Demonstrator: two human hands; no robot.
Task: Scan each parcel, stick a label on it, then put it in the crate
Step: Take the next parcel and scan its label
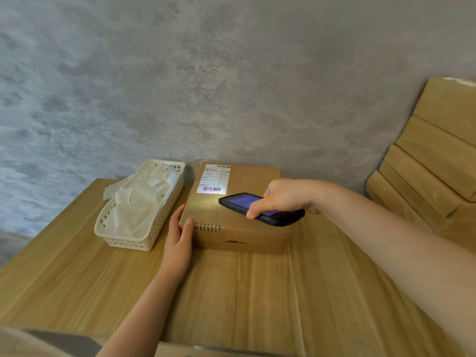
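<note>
Scanning a parcel [233, 215] at frame centre on the desk [77, 279]: the right hand [283, 195] grips the scanner [260, 208] aimed toward the barcode label [213, 179] just up-left, while the left hand [179, 238], fingers straight, steadies the near-left corner.

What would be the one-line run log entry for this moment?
step: scan | right hand: holds scanner over parcel | left hand: steadies parcel corner | beam: on label
</note>
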